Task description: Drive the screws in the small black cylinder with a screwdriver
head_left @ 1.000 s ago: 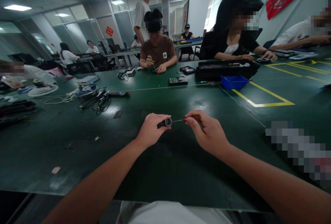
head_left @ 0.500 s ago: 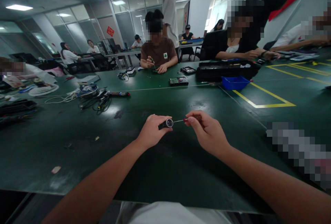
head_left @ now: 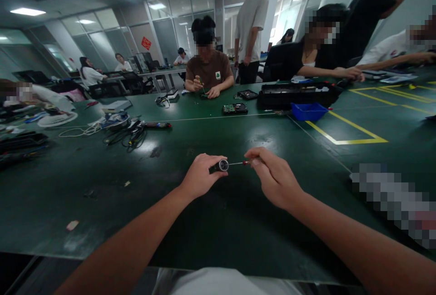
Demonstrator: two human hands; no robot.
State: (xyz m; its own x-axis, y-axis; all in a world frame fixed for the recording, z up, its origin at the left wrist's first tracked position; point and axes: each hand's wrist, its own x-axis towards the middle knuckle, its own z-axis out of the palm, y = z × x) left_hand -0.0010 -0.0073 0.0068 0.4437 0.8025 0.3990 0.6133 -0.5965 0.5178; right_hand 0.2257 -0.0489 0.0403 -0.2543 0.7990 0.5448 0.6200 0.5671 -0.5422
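Observation:
Above the green table my left hand is closed round a small dark cylinder with a silver end. My right hand pinches a thin screwdriver with a red collar. Its metal shaft points left, with its tip at the cylinder's silver end. Both hands hover close together near the table's middle, a little above its surface.
A tangle of black cables and a dark pen-like tool lie at the left. A circuit board, a blue bin and a black case sit farther back. Several people work across the table; a yellow taped rectangle marks the right.
My hands have dropped slightly with the cylinder and screwdriver still joined. A standing person in a white shirt has walked to the right behind the seated workers.

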